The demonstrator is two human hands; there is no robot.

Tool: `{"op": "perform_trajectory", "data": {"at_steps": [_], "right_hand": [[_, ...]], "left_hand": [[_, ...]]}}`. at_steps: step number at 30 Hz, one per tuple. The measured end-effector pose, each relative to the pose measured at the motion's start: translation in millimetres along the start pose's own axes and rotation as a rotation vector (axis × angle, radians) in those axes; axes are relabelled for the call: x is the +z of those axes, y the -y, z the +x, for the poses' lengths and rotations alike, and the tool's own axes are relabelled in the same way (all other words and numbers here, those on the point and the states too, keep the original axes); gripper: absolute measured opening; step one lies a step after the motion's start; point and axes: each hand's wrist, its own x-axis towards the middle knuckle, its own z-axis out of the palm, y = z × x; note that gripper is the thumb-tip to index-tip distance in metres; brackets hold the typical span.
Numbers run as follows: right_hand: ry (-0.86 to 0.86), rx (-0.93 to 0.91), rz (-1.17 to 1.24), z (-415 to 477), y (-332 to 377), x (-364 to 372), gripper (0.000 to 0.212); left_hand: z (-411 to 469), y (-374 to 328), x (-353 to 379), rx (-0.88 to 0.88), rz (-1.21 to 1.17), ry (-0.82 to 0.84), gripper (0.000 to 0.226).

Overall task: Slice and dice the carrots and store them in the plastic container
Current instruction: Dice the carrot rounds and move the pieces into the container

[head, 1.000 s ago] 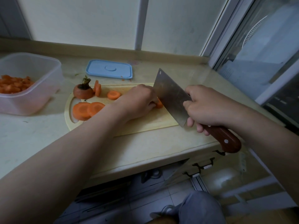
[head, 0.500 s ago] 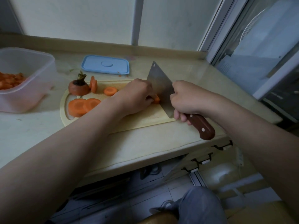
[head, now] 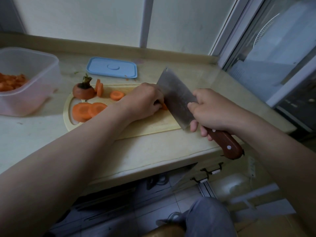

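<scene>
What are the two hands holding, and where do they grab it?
The right hand holds the cleaver where blade meets wooden handle. The left hand pins a small carrot piece on the cutting board, mostly hidden under its fingers.

Only one view: head cam, worn by the person, wide-angle, looking fwd and steeply down from above the worktop (head: 153,151). Both forearms run in from the bottom corners, so it sits close over the work. Cutting board (head: 147,127) lands about centre frame, left hand (head: 145,101) and right hand (head: 213,110) meeting there. Wall and window frame fill the top, floor and a knee the bottom edge. Straight lines bow toward the edges. No 2nd view, so no overlap.
</scene>
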Motion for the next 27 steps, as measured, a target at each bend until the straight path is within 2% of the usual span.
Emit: {"op": "perform_trajectory", "data": {"at_steps": [6,9,11,16,27], "right_hand": [[0.062,0.084,-0.071,0,7,-3,0.033],[0.063,0.059,-0.153,0,19,2,0.014],[0.061,0.04,-0.194,2,24,3,0.01],[0.058,0.037,-0.215,5,22,-5,0.02],[0.072,0.036,-0.208,5,18,-8,0.018]], "left_hand": [[2,0,1,0.01,0.025,0.003,0.015],[3,1,0,0.01,0.034,0.005,0.015],[4,1,0,0.011,0.04,0.008,0.016],[4,3,1,0.016,0.027,0.003,0.017],[4,2,-1,0.032,0.035,0.01,0.015]]}}
